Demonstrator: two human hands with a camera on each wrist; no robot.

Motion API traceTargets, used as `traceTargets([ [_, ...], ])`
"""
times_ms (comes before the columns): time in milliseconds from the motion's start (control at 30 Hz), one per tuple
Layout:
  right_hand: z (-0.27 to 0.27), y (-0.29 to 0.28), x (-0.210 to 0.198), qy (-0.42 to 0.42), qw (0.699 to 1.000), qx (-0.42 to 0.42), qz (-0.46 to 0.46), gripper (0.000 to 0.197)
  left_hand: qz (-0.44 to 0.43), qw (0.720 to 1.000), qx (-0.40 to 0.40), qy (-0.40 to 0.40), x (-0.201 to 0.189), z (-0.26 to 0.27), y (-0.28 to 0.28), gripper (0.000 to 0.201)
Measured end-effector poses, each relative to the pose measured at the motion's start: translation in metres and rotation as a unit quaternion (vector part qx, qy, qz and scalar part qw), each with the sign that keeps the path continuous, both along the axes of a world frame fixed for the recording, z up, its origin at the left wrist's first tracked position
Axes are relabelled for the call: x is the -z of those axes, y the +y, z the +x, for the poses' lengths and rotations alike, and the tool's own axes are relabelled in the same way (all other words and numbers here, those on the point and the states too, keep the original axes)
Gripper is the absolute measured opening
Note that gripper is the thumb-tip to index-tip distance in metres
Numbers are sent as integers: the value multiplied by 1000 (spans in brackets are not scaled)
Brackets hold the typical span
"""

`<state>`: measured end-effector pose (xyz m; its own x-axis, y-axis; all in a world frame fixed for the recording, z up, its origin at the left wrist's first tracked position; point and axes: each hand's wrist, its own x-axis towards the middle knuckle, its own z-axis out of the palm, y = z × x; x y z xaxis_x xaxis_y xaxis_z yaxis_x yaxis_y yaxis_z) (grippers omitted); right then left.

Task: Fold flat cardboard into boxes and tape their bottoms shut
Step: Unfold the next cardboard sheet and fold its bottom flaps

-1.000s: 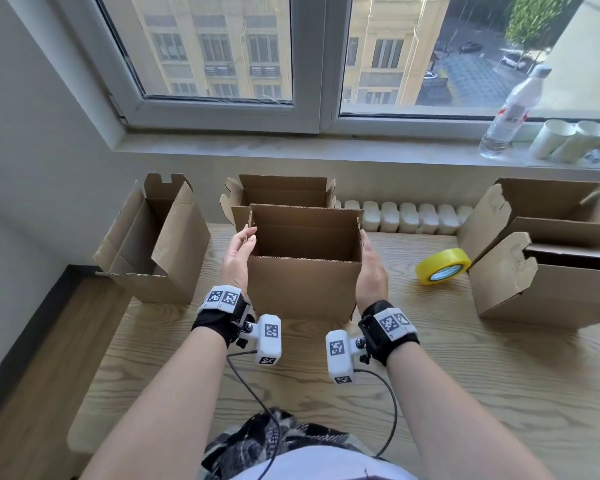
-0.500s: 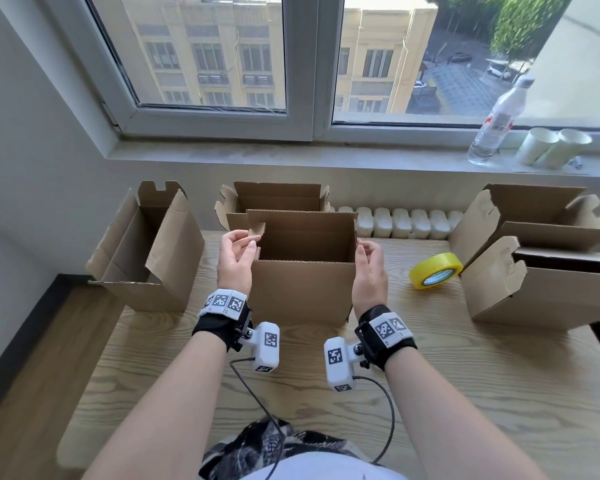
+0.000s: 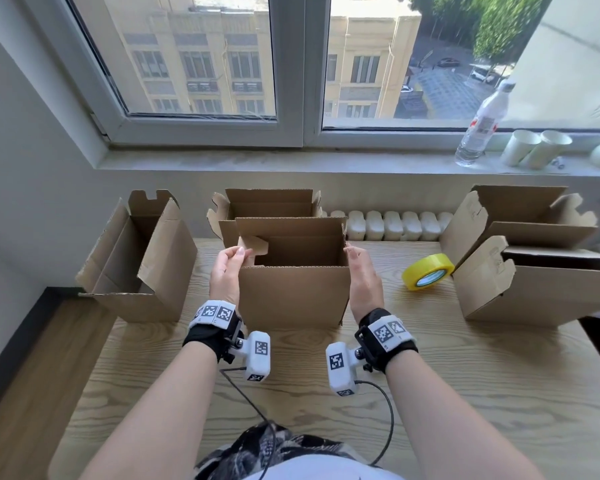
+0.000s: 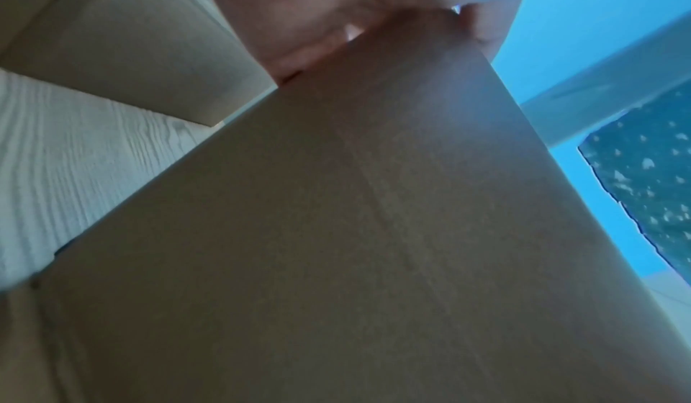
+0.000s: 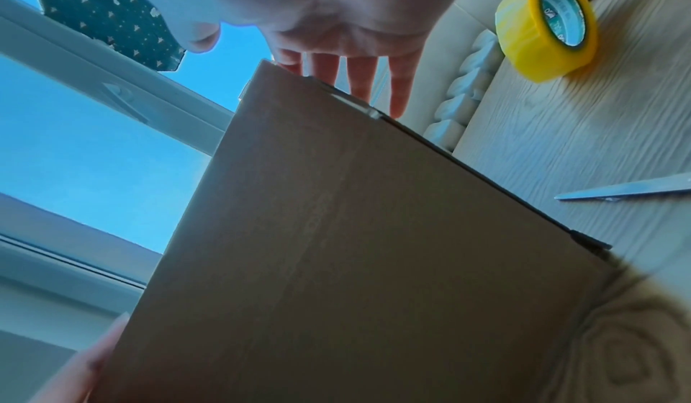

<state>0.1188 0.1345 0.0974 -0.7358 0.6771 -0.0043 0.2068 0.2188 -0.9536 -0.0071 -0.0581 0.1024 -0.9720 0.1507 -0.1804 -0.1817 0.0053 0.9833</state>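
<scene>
1. The counter [image 3: 465,393] is pale wood with a strong grain, set against a grey wall under a wide window [image 3: 291,81] that looks out on a yellow building and trees.
2. On the sill behind the counter stand a clear water bottle [image 3: 482,123] and two white paper cups [image 3: 534,148] lying tipped beside it.
3. The box [image 3: 293,292] being worked on stands upright at the middle of the counter, open at the top, plain brown cardboard with its near wall facing the person.
4. Its left side flap [image 3: 255,245], notched at the edge, leans inward over the opening; the far flap stands upright.
5. The left hand [image 3: 226,271] is at the box's left top corner, its grip pinching that flap between thumb and fingers.
6. The right hand [image 3: 362,275] lies against the box's right wall, its grip open, fingers [image 5: 361,81] straight and spread along the top edge.
7. Another open box [image 3: 267,206] stands just behind this box, and one [image 3: 139,261] to its left.
8. To the right of the box lies a roll of yellow tape [image 3: 426,271], then two more boxes [image 3: 534,271].
9. In the right wrist view, a scissor blade [image 5: 628,189] lies on the counter near the tape.
</scene>
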Motion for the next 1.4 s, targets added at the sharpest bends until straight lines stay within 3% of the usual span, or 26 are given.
traceTargets([
  [67, 0, -3, 0, -7, 999, -10, 35, 43, -22, 999, 20, 11, 4, -1, 0, 22],
  [200, -1, -5, 5, 11, 995, -22, 95, 61, -49, 998, 34, 10, 8, -3, -2, 37],
  [400, -3, -3, 3, -22, 997, -35, 60, 53, -67, 996, 50, 21, 2, -2, -3, 38],
  [600, -4, 2, 7, -73, 994, -41, 66, 69, -69, 996, 49, 27, 3, -4, -2, 42],
  [900, -4, 10, 15, -101, 985, -66, 120, 57, -98, 994, 44, 3, 10, -9, 0, 48],
  [1067, -6, 5, 17, -91, 983, -82, 139, 44, -118, 993, 29, 6, 31, 7, -12, 37],
  [1200, -5, 6, 19, -79, 991, -56, 97, 58, -103, 994, 35, 32, 29, 10, -13, 34],
  [1300, -3, 8, 21, -51, 996, -45, 50, 42, -110, 991, 56, 59, 22, 6, -10, 40],
  [1400, -4, 8, 25, -48, 997, -45, 31, 52, -121, 989, 61, 62, 15, 3, -7, 47],
])
